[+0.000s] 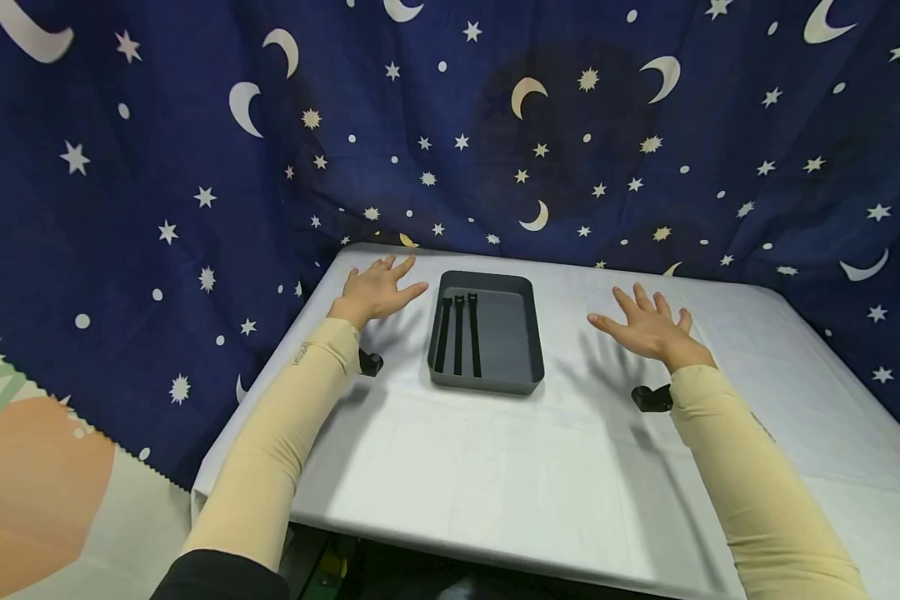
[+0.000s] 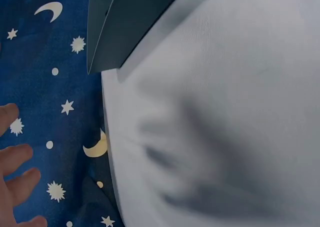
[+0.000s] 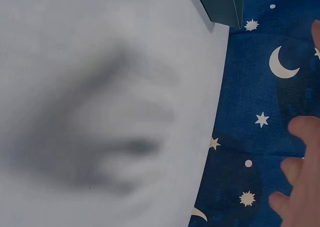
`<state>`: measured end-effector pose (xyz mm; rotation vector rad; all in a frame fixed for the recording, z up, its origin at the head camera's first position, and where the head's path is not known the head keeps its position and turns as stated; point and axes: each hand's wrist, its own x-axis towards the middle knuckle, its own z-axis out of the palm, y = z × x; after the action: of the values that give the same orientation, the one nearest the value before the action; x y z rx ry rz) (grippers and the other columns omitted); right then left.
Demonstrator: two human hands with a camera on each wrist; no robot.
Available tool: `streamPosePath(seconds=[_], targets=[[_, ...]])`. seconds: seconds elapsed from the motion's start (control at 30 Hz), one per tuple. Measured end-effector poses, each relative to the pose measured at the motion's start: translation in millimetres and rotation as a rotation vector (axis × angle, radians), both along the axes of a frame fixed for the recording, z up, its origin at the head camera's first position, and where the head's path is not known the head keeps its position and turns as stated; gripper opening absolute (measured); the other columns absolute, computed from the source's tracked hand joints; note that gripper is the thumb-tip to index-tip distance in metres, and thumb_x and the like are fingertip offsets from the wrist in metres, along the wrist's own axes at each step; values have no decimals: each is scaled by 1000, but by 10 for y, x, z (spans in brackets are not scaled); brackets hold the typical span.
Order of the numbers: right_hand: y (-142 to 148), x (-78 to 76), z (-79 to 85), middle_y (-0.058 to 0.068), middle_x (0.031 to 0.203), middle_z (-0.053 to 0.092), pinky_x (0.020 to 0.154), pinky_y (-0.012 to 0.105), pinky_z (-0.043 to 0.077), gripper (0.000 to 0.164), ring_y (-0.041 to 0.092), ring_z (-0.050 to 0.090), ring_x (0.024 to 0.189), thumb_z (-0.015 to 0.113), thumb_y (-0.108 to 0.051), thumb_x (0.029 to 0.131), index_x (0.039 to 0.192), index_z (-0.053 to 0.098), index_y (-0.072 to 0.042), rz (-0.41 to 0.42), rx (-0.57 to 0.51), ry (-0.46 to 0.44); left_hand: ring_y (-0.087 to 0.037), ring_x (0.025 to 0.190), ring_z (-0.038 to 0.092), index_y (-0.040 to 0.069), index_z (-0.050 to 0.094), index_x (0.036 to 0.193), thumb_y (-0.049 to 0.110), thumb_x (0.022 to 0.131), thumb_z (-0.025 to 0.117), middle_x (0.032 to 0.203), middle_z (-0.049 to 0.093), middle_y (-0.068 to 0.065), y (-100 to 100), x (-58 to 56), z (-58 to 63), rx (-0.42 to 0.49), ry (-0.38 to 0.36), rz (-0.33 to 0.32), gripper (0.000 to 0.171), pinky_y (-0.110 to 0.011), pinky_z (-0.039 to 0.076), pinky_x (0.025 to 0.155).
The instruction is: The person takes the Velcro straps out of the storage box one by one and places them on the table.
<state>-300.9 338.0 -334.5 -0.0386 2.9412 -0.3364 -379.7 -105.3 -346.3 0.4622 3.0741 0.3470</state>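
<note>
A grey rectangular tray [image 1: 506, 333] rests on the white-covered table, between my two hands. Three black straps [image 1: 458, 335], each with a small wider head at the far end, lie side by side in its left half. My left hand [image 1: 376, 292] hovers left of the tray with fingers spread, holding nothing. To the right of the tray, farther off, my right hand [image 1: 648, 327] is also raised above the cloth, its fingers apart and nothing in it. Both wrist views show fingertips at the edge and a corner of the tray [image 2: 125, 32] at the top.
A white cloth [image 1: 495, 467] covers the table. Behind and to the left hangs a dark blue curtain [image 1: 450, 108] with moons and stars. Small black devices [image 1: 371, 363] sit under both wrists. An orange and cream patterned cloth [image 1: 37, 483] is at the lower left.
</note>
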Motion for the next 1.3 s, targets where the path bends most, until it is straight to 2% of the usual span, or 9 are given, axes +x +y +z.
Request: streamPosePath(seconds=[0.23,0.47,0.63,0.77,0.9,1.3], targets=[[-14,-16,-12,30,165,-4,108,83,4,107,63,1,145,30,-84,89,162,10,-7,34,17,-27,-28,152,30,21,33,158,66,99,37,165,31,-7,16,18,-37,8,16,-45,75,-59,25,122],[-62,-17,-20,33,163,5,107,83,13,103,63,4,144,36,-79,92,158,22,-3,50,38,0,-31,146,40,20,39,156,53,101,46,161,38,-5,23,47,-116,30,-28,-50,64,-52,38,117],[-126,-18,-7,33,160,18,105,80,23,94,61,20,141,41,-73,94,154,32,-1,55,44,29,-32,142,46,19,48,151,49,102,47,154,49,-7,92,59,-160,46,-48,-50,57,-54,45,110],[-174,-44,-11,32,154,35,102,77,31,84,58,35,136,45,-64,97,149,40,1,49,20,66,-32,141,47,19,51,148,45,104,45,152,52,-8,159,64,-213,63,-53,-63,51,-55,45,109],[-227,-75,-36,31,145,48,101,75,34,77,55,43,131,48,-56,99,146,44,4,49,-23,90,-31,141,47,18,52,148,40,106,43,151,52,-7,211,64,-295,54,-59,-88,48,-54,44,111],[-322,-138,-79,34,136,55,101,69,42,70,50,53,125,51,-49,100,142,46,7,72,-61,103,-31,141,47,18,51,149,33,106,45,153,50,-7,304,81,-411,60,-46,-149,46,-53,44,112]])
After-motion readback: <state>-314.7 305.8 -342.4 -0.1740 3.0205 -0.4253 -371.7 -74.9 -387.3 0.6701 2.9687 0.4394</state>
